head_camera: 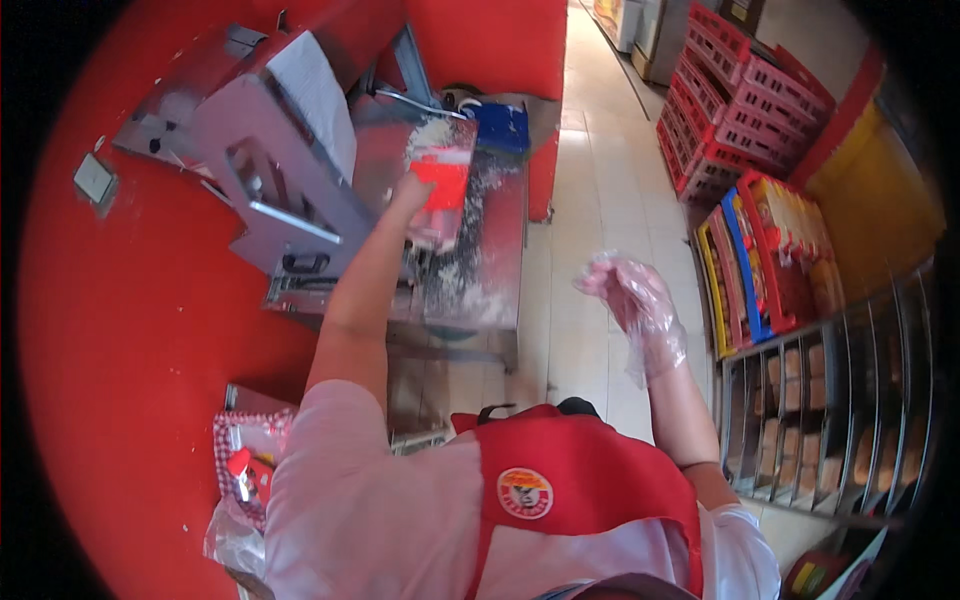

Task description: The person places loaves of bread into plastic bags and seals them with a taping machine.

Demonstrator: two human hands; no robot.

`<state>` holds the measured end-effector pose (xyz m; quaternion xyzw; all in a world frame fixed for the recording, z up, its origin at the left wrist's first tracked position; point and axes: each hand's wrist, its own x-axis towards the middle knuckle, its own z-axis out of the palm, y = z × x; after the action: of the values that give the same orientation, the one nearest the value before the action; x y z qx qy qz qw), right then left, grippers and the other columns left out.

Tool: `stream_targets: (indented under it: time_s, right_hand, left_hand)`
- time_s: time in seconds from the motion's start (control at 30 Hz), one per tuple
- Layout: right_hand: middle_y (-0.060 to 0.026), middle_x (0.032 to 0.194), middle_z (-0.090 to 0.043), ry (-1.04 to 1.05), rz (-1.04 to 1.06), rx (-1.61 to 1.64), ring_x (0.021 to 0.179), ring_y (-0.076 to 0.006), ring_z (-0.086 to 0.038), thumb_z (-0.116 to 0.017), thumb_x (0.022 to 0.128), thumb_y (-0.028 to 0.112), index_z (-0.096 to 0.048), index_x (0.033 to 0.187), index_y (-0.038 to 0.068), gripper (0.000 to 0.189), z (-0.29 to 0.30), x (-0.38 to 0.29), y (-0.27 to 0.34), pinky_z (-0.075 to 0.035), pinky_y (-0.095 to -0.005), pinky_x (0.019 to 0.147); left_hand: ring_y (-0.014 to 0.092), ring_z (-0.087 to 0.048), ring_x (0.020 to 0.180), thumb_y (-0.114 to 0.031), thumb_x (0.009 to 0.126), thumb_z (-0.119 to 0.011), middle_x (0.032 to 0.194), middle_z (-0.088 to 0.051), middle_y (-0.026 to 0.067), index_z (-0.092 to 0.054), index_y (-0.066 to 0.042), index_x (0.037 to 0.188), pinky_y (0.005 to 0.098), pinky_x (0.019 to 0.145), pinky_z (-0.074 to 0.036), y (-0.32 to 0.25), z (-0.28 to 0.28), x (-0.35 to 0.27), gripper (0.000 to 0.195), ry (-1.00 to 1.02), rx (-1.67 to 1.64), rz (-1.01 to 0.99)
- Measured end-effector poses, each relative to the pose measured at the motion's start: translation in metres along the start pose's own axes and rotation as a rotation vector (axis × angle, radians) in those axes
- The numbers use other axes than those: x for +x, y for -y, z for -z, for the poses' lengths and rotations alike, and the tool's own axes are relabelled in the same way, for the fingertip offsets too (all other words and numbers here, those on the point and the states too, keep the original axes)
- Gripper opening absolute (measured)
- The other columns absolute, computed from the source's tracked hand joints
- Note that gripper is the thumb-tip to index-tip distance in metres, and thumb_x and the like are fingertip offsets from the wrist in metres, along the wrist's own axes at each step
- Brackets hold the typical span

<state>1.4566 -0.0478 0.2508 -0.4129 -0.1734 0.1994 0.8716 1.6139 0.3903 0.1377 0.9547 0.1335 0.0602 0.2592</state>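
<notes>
My left hand [414,193], which looks bare, is at the left side of a red and clear plastic package [442,184] on the metal table [499,255]. Its fingers are blurred, so their grip on the package cannot be told. White crumbs or powder [457,281] lie around the package. To the left of it stands a grey metal machine [285,176] with a slanted frame, likely a bread slicer. My right hand [626,296], in a clear plastic glove, is raised over the tiled floor, right of the table. Its fingers are loosely curled and nothing shows in them.
A blue container [501,126] stands at the table's far end. To the right are stacked red plastic crates [739,112], a red crate with packaged bread [787,247] and a metal rack [825,420] holding loaves. A red wall [150,300] bounds the left side.
</notes>
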Motion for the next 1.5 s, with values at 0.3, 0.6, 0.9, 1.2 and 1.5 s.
stream_targets:
  time_s: [0.3,0.6,0.9,1.2,1.5]
  right_hand:
    - [-0.0106,0.095,-0.065,0.153,-0.051,-0.29,0.085,-0.0181,-0.062,-0.053,0.091,0.016,-0.059,0.108,-0.004,0.028,0.042,0.531,-0.054,-0.05,-0.032,0.083]
    - [-0.0108,0.088,-0.064,0.44,-0.526,-1.06,0.075,-0.0256,-0.06,-0.052,0.085,0.042,-0.064,0.1,0.005,0.042,0.005,0.754,-0.212,-0.048,-0.0371,0.069]
    - [-0.0078,0.079,-0.064,0.796,-0.502,-1.402,0.068,-0.0196,-0.06,-0.055,0.085,0.041,-0.065,0.085,0.004,0.039,0.025,0.8,-0.241,-0.046,-0.0342,0.062]
    - [-0.0141,0.092,-0.067,1.294,0.31,-0.703,0.087,-0.0252,-0.064,-0.07,0.077,0.029,-0.066,0.096,0.001,0.034,-0.021,0.613,-0.074,-0.048,-0.0356,0.077]
    - [-0.0067,0.099,-0.064,1.33,-0.369,-0.335,0.092,-0.0141,-0.059,-0.068,0.083,0.016,-0.064,0.101,0.0,0.025,-0.031,0.65,-0.142,-0.045,-0.028,0.083]
  left_hand:
    - [0.037,-0.061,0.095,-0.025,0.081,-0.058,0.099,-0.062,0.0239,-0.065,-0.003,0.088,0.0432,0.082,-0.049,0.007,-0.029,0.042,0.024,-0.23,-0.045,0.583]
    - [0.039,-0.063,0.08,-0.012,0.079,-0.059,0.088,-0.063,0.0234,-0.062,-0.009,0.106,0.0466,0.073,-0.051,0.004,-0.026,0.029,0.027,-0.459,0.125,0.567]
    - [0.036,-0.065,0.072,-0.016,0.088,-0.044,0.081,-0.065,0.0198,-0.06,-0.006,0.104,0.0472,0.066,-0.053,-0.013,0.03,0.059,0.024,-0.344,0.544,0.363]
    - [0.033,-0.064,0.062,-0.028,0.089,-0.052,0.066,-0.062,0.0171,-0.061,-0.009,0.099,0.0425,0.055,-0.051,-0.123,0.084,0.107,0.023,-0.259,0.792,0.336]
    - [0.023,-0.062,0.074,-0.009,0.09,-0.053,0.083,-0.062,0.0154,-0.058,0.001,0.093,0.0336,0.067,-0.049,-0.134,-0.001,0.079,0.012,-1.222,-0.044,0.794]
